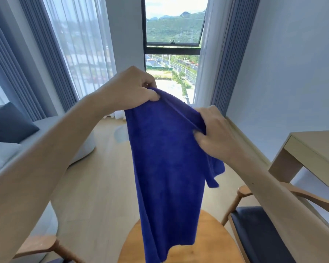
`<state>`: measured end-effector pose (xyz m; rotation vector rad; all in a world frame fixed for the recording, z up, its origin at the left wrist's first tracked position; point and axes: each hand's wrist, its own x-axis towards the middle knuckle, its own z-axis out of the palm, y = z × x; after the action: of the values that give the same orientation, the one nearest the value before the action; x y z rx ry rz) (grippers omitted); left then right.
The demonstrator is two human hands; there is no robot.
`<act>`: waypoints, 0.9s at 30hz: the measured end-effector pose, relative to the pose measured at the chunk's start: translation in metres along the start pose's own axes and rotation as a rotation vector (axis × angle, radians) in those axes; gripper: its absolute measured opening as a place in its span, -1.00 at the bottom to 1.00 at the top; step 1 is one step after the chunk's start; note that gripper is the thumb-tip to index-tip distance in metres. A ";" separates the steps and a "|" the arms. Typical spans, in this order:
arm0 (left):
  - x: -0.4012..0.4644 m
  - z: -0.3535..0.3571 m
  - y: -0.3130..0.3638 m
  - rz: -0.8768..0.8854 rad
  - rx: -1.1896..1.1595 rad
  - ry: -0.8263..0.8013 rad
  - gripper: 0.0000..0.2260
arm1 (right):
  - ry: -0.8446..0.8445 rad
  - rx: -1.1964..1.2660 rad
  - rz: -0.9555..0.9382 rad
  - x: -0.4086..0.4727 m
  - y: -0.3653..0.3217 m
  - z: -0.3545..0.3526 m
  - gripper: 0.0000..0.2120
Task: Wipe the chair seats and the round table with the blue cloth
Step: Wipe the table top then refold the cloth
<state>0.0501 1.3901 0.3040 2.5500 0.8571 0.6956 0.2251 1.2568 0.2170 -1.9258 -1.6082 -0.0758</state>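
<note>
The blue cloth (167,168) hangs in the air in front of me, held up by its top edge. My left hand (133,88) pinches the upper left corner. My right hand (215,133) grips the top edge lower and to the right. The cloth's bottom end dangles over the round wooden table (207,238), whose top shows at the bottom centre. A wooden chair with a dark seat (258,232) stands to the right of the table. Part of another chair's wooden arm (40,243) shows at the bottom left.
A grey sofa (46,130) with a dark blue cushion (8,124) lies along the left. A light wooden desk (311,149) stands against the right wall. Curtains and a tall window (172,35) are ahead, with bare wooden floor (103,177) between.
</note>
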 end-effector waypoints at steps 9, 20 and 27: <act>0.000 -0.009 -0.018 0.069 0.015 -0.013 -0.85 | -0.197 -0.238 0.230 0.000 0.041 -0.017 -0.75; 0.001 -0.034 -0.071 -0.082 0.008 -0.014 -0.71 | 0.160 0.472 0.301 0.000 0.077 -0.042 -0.80; -0.016 -0.023 -0.105 -0.157 -0.066 -0.339 -0.78 | -0.154 0.883 0.466 0.008 0.085 -0.033 -0.91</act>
<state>-0.0217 1.4631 0.2669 2.4122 0.8851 0.2302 0.3156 1.2421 0.2115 -1.5314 -0.9624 0.8444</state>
